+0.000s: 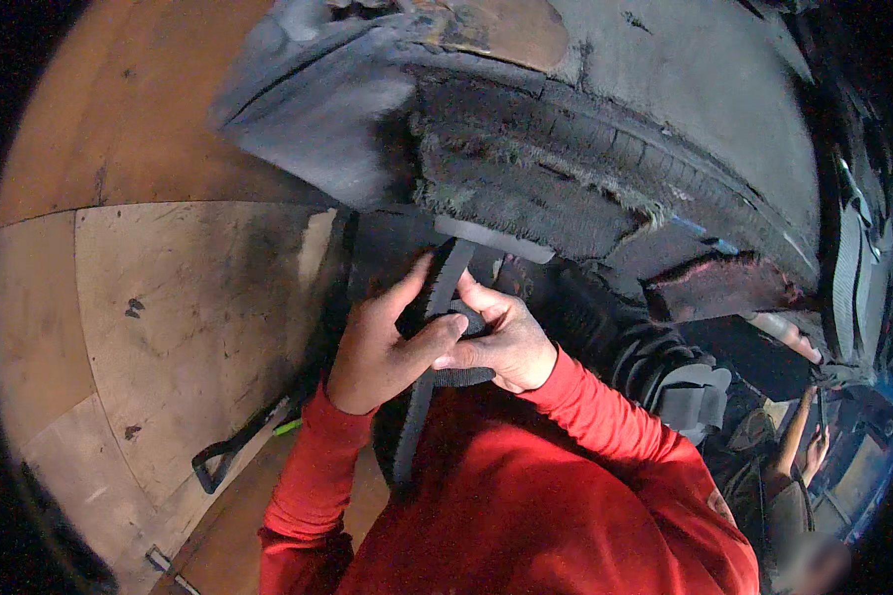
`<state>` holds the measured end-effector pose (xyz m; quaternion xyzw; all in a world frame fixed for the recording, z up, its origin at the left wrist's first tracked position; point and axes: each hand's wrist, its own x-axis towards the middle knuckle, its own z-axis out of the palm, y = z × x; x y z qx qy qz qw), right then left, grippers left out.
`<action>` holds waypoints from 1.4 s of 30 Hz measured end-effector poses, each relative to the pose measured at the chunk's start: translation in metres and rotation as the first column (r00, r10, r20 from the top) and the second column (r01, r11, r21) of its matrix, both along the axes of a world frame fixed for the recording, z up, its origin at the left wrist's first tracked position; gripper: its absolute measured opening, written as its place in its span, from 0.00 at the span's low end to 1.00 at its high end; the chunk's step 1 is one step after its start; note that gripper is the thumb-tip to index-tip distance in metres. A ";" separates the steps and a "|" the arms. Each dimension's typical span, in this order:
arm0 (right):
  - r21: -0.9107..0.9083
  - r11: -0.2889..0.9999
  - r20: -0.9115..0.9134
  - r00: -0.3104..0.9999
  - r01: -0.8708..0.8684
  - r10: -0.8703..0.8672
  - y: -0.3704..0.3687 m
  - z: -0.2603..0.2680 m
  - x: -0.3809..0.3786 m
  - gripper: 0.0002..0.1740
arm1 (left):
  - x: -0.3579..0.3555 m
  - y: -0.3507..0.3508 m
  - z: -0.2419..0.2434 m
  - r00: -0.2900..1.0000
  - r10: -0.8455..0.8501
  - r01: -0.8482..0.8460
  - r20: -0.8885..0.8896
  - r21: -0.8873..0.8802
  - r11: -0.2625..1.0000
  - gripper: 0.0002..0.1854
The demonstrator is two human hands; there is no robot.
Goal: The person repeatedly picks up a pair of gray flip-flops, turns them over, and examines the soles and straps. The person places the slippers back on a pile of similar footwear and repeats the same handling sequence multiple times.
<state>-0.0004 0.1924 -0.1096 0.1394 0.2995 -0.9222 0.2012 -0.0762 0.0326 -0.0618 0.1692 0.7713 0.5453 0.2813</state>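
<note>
Both hands meet close in front of my chest, around dark ribbed material. My left hand (pixel 394 335) has its thumb pressed on a long dark grey strip (pixel 446 279), which runs from a pale grey bar (pixel 495 238) down towards my red shirt. My right hand (pixel 502 335) grips a folded or rolled piece of dark ribbed webbing (pixel 465 377), its thumb and fingers near my left thumb. Just beyond the hands, a frayed dark textile pad (pixel 521 186) hangs at the edge of a large grey-covered surface (pixel 685 74). What lies under my left fingers is hidden.
Brown wooden panels (pixel 193 297) fill the left side, with a black strap loop (pixel 212 465) and a bright green item (pixel 288 427) by their edge. A reddish-edged pad (pixel 729 286) and stacked dark curved pieces (pixel 651 364) are at the right. Another person's arms (pixel 796 439) show at lower right.
</note>
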 end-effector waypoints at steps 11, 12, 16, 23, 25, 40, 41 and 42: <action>0.102 0.995 0.149 0.989 -0.013 -0.003 0.037 -0.029 -0.028 0.32 | -0.023 0.038 -0.069 0.961 0.005 -0.067 0.276 0.214 0.974 0.22; 0.216 0.976 0.134 0.991 -0.017 -0.012 0.035 -0.030 -0.025 0.34 | -0.015 0.034 -0.073 0.962 0.039 -0.105 0.270 0.233 0.967 0.22; 0.481 0.877 -0.131 0.988 -0.009 0.082 0.017 -0.022 -0.007 0.48 | 0.013 0.013 -0.074 0.929 0.067 -0.220 0.365 0.395 0.892 0.34; 0.885 0.465 -0.129 0.962 0.002 0.240 0.019 -0.011 0.006 0.63 | 0.027 0.013 -0.077 0.928 0.022 -0.210 0.371 0.474 0.855 0.41; 0.942 0.309 -0.231 0.924 0.134 0.305 0.019 -0.009 0.008 0.61 | 0.029 0.012 -0.071 0.925 0.003 -0.215 0.380 0.517 0.828 0.40; 0.147 0.987 0.067 0.995 0.069 -0.080 0.014 -0.025 -0.017 0.36 | -0.017 0.029 -0.053 0.997 0.064 -0.066 0.036 0.066 0.996 0.20; 0.185 0.981 0.066 0.995 0.063 -0.076 0.021 -0.028 -0.022 0.33 | -0.024 0.036 -0.063 0.996 0.027 -0.032 0.088 0.059 0.998 0.19; 0.191 0.979 0.058 0.995 0.065 -0.078 0.025 -0.030 -0.024 0.33 | -0.025 0.040 -0.073 0.991 0.033 -0.050 0.127 0.131 0.990 0.18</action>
